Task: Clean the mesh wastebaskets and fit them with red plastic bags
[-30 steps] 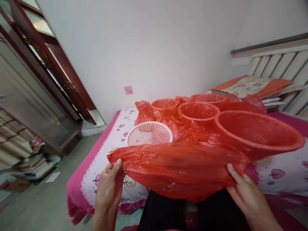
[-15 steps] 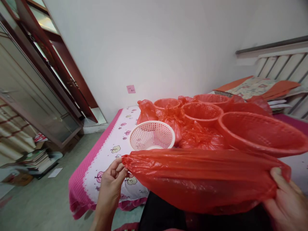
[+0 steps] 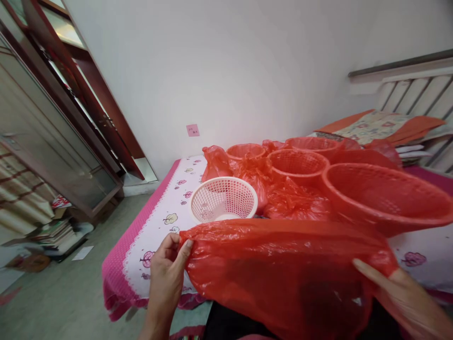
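A large red plastic bag [image 3: 269, 264] is stretched sideways in front of my body, its film thin and wrinkled. My left hand [image 3: 171, 259] pinches the bag's left corner between thumb and fingers. At the opposite end, my right hand [image 3: 396, 288] grips the bag with the thumb laid along the film; its other fingers are hidden by the plastic. Just behind the bag, a white perforated plastic basket [image 3: 224, 198] stands on the bed. To its right, a wide basket covered in red plastic [image 3: 385, 198] faces me with its mouth.
More red-covered baskets [image 3: 299, 163] and crumpled red plastic [image 3: 300, 198] crowd the bed [image 3: 164, 217] against the wall. Folded cloths [image 3: 378, 127] lie at the back right by a white radiator [image 3: 417, 97]. A stack of books [image 3: 56, 236] sits on the floor at left, near the glazed door [image 3: 53, 118].
My right hand has moved left and a little down along the bag. The bag is less taut and sags lower at the right. My left hand keeps its pinch, with the thumb shifted slightly.
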{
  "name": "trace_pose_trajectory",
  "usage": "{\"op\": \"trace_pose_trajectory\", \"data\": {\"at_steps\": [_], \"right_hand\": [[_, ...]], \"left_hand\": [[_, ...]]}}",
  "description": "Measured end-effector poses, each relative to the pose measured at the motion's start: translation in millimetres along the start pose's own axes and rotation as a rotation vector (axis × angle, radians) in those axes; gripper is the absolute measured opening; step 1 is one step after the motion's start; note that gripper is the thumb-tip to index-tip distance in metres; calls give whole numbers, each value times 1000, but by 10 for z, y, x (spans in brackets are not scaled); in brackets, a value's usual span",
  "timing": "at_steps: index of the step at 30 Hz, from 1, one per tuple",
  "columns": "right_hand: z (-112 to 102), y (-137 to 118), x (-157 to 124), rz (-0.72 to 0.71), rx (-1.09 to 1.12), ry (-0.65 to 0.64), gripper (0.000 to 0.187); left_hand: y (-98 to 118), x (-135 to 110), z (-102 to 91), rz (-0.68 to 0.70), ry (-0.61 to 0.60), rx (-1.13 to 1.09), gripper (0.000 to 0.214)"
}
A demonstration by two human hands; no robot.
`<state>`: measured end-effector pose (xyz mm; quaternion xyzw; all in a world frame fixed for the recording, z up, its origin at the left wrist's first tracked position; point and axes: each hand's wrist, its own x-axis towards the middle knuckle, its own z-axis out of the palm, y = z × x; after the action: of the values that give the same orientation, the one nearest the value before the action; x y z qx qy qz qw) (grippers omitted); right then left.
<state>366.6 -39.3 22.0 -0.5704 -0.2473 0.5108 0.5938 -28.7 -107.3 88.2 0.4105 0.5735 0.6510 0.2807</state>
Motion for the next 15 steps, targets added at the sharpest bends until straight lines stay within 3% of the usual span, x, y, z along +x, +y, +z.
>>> {"op": "trace_pose_trajectory", "data": {"at_steps": [2, 5, 9, 13, 15], "right_hand": [[7, 22, 21, 85, 50, 16, 53], [-20, -3, 36, 100, 157, 162, 48], [-76, -44, -23, 104, 164, 160, 48], [-152, 14, 18, 87, 198, 140, 38], [-194, 43, 99, 60, 195, 160, 35]], "left_hand": [[-16, -6, 2, -31, 14, -46, 45], [1, -10, 5, -114, -59, -208, 40], [105, -40, 27, -249, -185, -452, 35], [177, -68, 19, -322, -210, -459, 70], [169, -55, -6, -339, -187, -425, 76]]}}
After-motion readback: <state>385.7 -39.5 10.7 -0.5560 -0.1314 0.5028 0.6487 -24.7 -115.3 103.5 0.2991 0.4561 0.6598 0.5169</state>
